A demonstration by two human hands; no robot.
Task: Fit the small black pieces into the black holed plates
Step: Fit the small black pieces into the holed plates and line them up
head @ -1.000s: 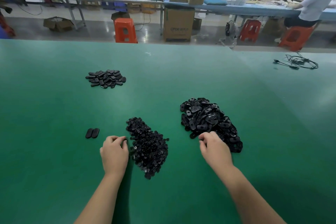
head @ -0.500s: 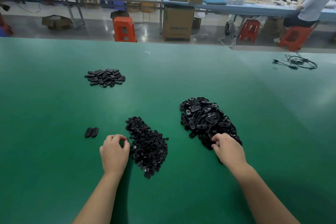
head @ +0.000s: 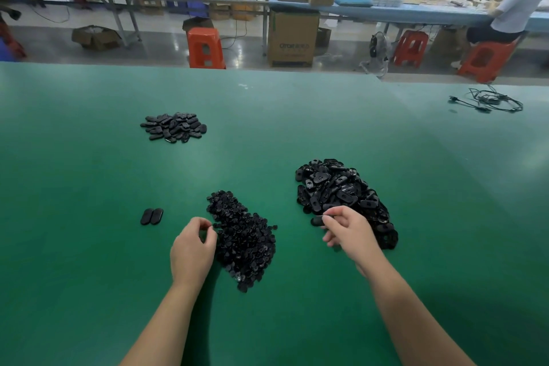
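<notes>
A heap of small black pieces (head: 242, 235) lies in the middle of the green table (head: 267, 128). To its right is a larger heap of black holed plates (head: 338, 190). My left hand (head: 191, 249) sits at the left edge of the small pieces, fingers curled, fingertips pinched at a piece there. My right hand (head: 349, 230) pinches one black plate (head: 317, 220) just off the near left side of the plate heap. Two black oval plates (head: 151, 216) lie side by side to the left.
A flat pile of black oval parts (head: 173, 127) lies farther back on the left. A tangle of black cable (head: 490, 99) rests at the far right of the table. Beyond the table's far edge are orange stools, cardboard boxes and a seated person.
My right hand has moved from the near side of the plate heap leftward and lifted out one plate. My left hand stays at the small pieces, fingers curling tighter.
</notes>
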